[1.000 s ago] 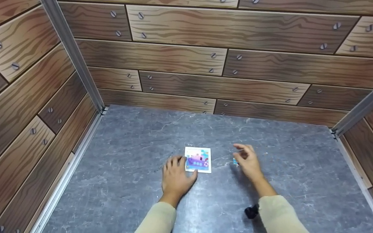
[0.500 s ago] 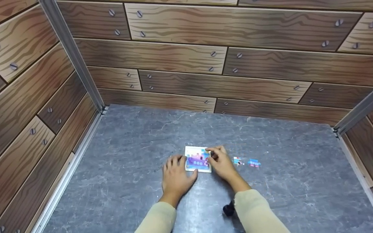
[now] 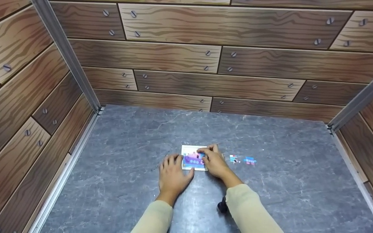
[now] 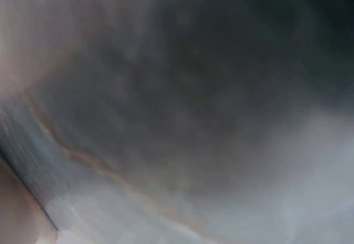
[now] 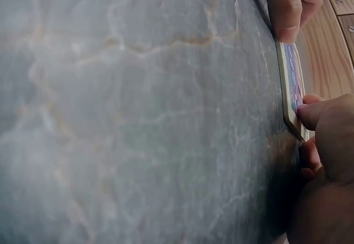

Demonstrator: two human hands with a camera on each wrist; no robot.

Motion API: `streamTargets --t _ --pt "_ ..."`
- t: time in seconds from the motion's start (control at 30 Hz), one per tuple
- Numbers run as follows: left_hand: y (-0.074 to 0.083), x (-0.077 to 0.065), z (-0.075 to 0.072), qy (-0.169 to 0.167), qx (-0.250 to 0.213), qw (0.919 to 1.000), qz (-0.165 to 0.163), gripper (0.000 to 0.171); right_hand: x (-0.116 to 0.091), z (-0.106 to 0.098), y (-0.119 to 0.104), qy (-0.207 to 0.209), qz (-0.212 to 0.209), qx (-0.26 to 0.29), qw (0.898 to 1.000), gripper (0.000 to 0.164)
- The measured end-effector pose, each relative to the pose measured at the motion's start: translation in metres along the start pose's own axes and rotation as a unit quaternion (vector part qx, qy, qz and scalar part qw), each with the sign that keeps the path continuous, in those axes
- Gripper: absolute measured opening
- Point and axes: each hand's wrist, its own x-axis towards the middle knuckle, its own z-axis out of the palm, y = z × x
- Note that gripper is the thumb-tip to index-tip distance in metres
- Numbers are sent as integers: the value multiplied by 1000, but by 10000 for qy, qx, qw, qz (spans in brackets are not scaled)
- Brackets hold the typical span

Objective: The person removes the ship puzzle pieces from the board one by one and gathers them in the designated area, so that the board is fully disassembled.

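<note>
A small puzzle board (image 3: 183,158) with a white border and a purple ship picture lies on the grey marbled surface. My left hand (image 3: 172,174) rests beside it, fingers at the left edge and thumb at the near edge. Over the right side, my right hand (image 3: 217,163) is bent, thumb and index fingertips set on the picture. I cannot tell whether they pinch a piece. The right wrist view shows the right thumb (image 5: 311,114) on the board's face. Right of the hand lie two loose jigsaw pieces, one multicoloured piece (image 3: 234,159) and one blue-and-pink piece (image 3: 250,160).
Wood-patterned walls with printed screws, the back wall (image 3: 173,58) among them, enclose the work surface (image 3: 134,136). Metal corner posts stand at left and right. A black object (image 3: 222,205) sits by the right sleeve. The left wrist view is blurred and dark.
My right hand has moved left from over the loose pieces onto the board's right side, uncovering both pieces. The left hand has stayed at the board's edge. The head view has shifted slightly.
</note>
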Motion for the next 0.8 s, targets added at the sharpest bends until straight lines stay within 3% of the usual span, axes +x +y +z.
streamTargets --t 0.2,0.8 --pt "-1 -1 1 63 57 9999 68 69 0 0 -1 -4 -38 -109 9999 31" --pt "-1 0 -1 -9 19 10000 23 71 1 0 0 37 57 243 9997 30"
